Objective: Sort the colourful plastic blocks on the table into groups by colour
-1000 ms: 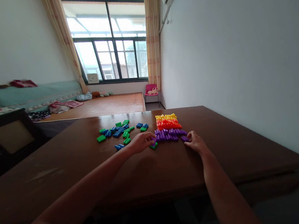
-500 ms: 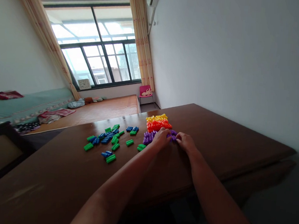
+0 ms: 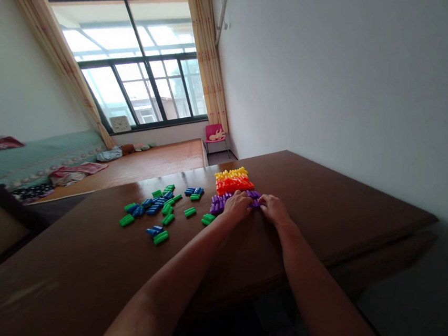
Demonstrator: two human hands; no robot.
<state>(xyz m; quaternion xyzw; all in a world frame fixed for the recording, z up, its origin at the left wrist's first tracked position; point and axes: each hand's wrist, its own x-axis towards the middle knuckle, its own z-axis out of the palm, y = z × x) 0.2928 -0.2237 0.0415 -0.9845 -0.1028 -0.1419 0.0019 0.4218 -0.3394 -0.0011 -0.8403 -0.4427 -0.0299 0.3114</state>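
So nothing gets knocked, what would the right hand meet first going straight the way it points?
The right hand would likely meet the purple pieces at its fingertips; depth is unclear, so it may already touch them.

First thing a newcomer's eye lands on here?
Probably the bright block of yellow pieces, orange-red pieces and purple pieces on the dark table, with the left hand and right hand at the purple. Next, the scattered green and blue pieces to the left, then the bright window behind.
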